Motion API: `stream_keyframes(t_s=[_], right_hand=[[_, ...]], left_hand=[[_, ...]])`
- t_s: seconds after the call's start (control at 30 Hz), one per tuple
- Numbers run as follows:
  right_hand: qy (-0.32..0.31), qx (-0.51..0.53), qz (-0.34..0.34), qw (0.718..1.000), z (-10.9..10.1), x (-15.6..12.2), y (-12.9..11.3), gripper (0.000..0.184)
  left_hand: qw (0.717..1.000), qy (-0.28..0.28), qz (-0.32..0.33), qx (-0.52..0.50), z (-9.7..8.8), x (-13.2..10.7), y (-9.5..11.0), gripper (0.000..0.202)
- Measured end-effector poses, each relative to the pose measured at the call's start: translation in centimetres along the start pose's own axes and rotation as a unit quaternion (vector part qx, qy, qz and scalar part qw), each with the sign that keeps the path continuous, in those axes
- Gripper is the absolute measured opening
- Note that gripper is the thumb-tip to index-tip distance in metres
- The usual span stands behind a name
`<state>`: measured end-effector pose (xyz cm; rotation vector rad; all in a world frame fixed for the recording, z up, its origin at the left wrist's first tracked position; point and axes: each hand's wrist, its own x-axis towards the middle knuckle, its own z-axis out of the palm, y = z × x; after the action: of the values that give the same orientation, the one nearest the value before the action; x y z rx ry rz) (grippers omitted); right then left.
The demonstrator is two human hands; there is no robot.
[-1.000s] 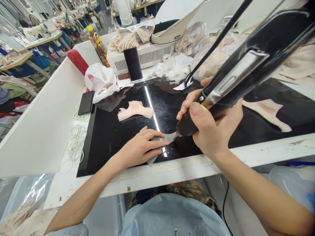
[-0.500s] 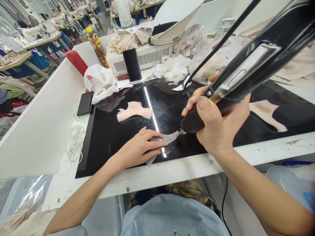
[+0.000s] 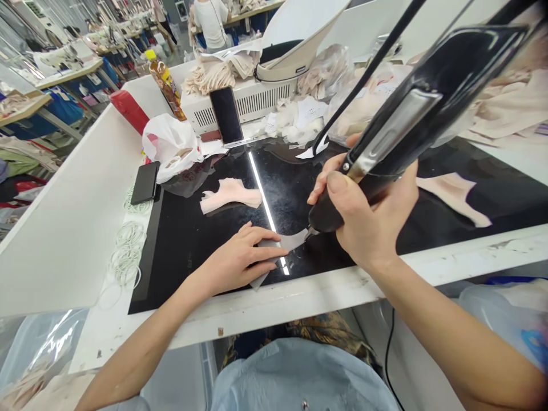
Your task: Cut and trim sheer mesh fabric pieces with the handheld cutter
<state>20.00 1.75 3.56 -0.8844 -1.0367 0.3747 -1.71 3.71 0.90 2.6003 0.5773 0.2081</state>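
Observation:
My left hand (image 3: 242, 257) lies flat, fingers stretched out, pressing a thin pale fabric piece (image 3: 295, 240) onto the black glossy work surface (image 3: 192, 240). My right hand (image 3: 368, 211) is wrapped round the black handle of a corded cutting tool (image 3: 398, 125). The tool's tip touches the fabric piece's right edge, just right of my left fingertips. A folded pink fabric piece (image 3: 231, 194) lies farther back on the black surface, left of a bright light reflection.
A black phone (image 3: 144, 182) and white elastic loops (image 3: 128, 251) lie at the left edge. A white plastic bag (image 3: 171, 145), an upright phone (image 3: 226, 114), a white machine (image 3: 257, 97), a bottle (image 3: 165, 85) and heaps of pale fabric crowd the back. More pink fabric (image 3: 454, 194) lies right.
The tool tip slid a little right along the fabric's edge and back; my right hand shifted with it. My left hand has stayed pressed on the fabric.

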Motion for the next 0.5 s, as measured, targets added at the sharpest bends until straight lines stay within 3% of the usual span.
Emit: stream_keyframes(t_s=[0.4,0.5], right_hand=[[-0.008,0.016,-0.006,1.000,-0.76,0.65,-0.38,0.037],[-0.013,0.002,-0.013,1.000,-0.80,0.61,-0.38,0.037]], left_hand=[[1.000,0.006,0.000,-0.017,-0.12,-0.29,-0.26,0.028],[0.999,0.050,-0.003,-0.017,0.15,-0.32,-0.62,0.025]])
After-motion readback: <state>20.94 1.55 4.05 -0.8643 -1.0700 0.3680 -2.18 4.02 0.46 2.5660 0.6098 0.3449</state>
